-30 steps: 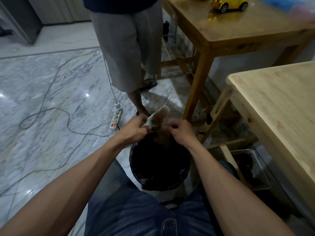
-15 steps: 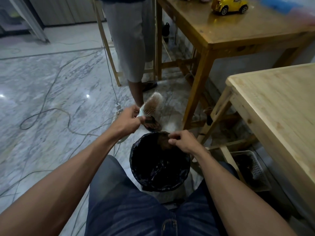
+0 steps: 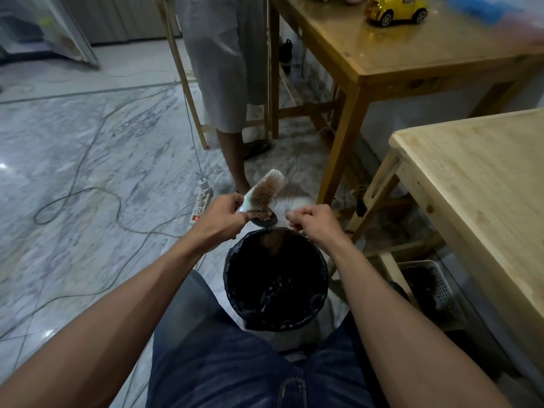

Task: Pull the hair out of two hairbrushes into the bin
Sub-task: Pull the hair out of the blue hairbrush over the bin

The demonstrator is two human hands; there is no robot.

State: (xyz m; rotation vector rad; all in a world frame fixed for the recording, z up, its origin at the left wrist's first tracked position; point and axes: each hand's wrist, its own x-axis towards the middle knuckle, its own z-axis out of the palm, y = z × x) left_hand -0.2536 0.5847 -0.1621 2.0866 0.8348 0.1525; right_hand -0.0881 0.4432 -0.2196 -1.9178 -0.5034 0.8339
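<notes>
Mid-frame: left hand (image 3: 222, 217) clamped on hairbrush (image 3: 265, 191); right hand (image 3: 313, 220) fingers pinched together, above bin (image 3: 276, 278).

The marble floor (image 3: 88, 160) fills the left of the frame; cables (image 3: 79, 198) and a power strip (image 3: 203, 201) lie on it. The black-lined bin (image 3: 276, 278) stands at lower centre. A yellow toy car (image 3: 394, 10) sits on the upper-right bench (image 3: 368, 48).

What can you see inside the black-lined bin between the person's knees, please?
Inside the bin, a brownish clump, probably hair, rests against the far wall near the rim. The black liner below is too dark to show anything else.
</notes>
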